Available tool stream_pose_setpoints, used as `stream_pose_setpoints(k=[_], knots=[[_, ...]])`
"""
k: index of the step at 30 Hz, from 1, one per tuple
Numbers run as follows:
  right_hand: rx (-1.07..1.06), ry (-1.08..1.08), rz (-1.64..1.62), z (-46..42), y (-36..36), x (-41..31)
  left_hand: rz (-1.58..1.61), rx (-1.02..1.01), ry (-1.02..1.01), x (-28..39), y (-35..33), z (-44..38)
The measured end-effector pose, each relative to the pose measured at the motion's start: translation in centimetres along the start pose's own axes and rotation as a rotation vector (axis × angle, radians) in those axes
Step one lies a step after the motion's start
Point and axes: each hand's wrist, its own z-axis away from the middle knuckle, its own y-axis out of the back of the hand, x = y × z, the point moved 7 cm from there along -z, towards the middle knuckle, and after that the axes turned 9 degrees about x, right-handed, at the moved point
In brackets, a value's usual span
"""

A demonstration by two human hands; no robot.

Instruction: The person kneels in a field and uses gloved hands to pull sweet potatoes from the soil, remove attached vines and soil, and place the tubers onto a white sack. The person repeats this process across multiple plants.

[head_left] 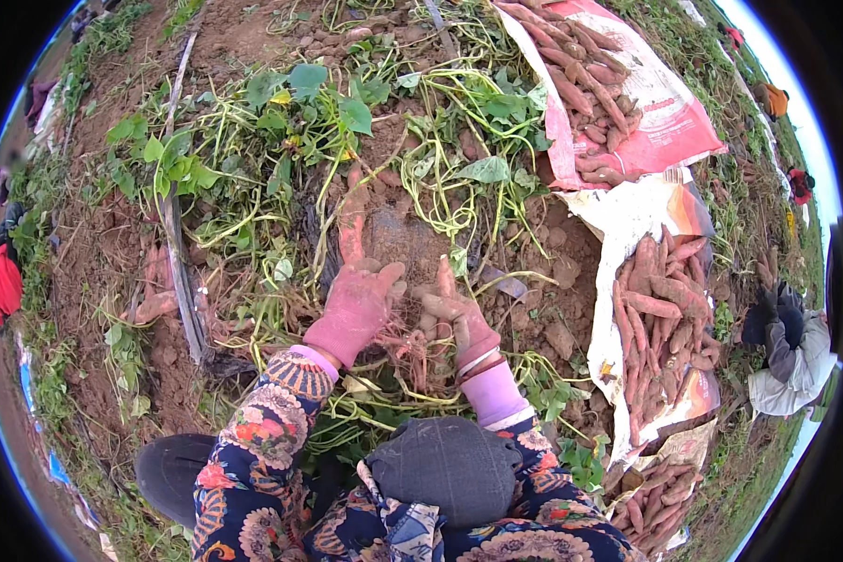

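My left hand, in a soiled pink glove, is closed around the lower end of a long reddish sweet potato. The root's upper end reaches toward leafy vines. To its right, my right hand, gloved alike, has its fingers curled about a smaller sweet potato; only the pointed top shows above the glove. Between and below both hands is a tangle of thin roots and stems. Dark plastic film with soil on it lies just beyond the hands.
Sweet-potato vines spread ahead. On the right, sweet potatoes fill a pink and white sack, a white sack and another sack. Dug roots lie left beside a strip of old film. Other people are farther off.
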Motion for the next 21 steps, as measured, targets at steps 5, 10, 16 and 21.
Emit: stream_pose_setpoints(k=[5, 10, 16, 21], knots=[[0.023, 0.493, 0.288, 0.4, -3.8, -11.5, 0.057, -0.077, 0.021, 1.3, 0.8, 0.8], [0.265, 1.254, 0.556, 3.2, -4.7, -39.6, 0.262, 0.349, 0.419, -2.0, 4.5, -0.1], [0.304, 0.671, 1.001, -3.3, -6.9, -33.9, 0.148, 0.035, 0.856, -6.3, 1.3, -0.5], [0.018, 0.515, 1.111, -10.2, -9.7, -10.5, 0.42, 0.054, 0.703, -2.8, 2.0, -0.4]])
